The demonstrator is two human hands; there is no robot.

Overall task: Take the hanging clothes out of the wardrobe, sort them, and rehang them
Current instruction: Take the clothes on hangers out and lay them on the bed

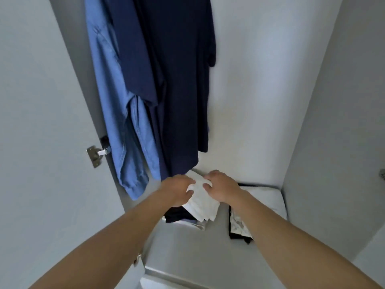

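Door hinge (96, 153): far left of the frame, a metal hinge sat on the wardrobe door edge, just beside the light blue shirt's hem. Nothing touched it.

Light blue shirt (125, 126): hung at upper left, with its cuff dangling down to about left-centre. It was pressed up against the navy stuff next to it.

Navy garments (179, 80): upper centre, looked like two dark pieces hanging together, but I couldn't tell where one ended and the other began. The hangers and rail were out of the shot.

Left hand (179, 189): lower centre, your fingers were curled into the left edge of the white garment, pinching a fold of it.

White garment (203, 202): dead centre-low, bunched on top of a dark folded pile (177, 215) on the wardrobe floor (187, 243). It was wedged between both of your hands.

Right hand (221, 187): just right of centre, fingers bent down over the white fabric's right side and gripping it, with the thumb tucked in front.

Black-and-white piece (237, 226): lower right of centre, lying partly under your right forearm and apart from the pile.

Risk: if you lifted the white one fast, I reckon it'd drag the dark pile with it, since they overlapped. Your forearm could also have swept that patterned piece off its spot. And the hanging hems were close above your knuckles, so they'd be easy to snag.
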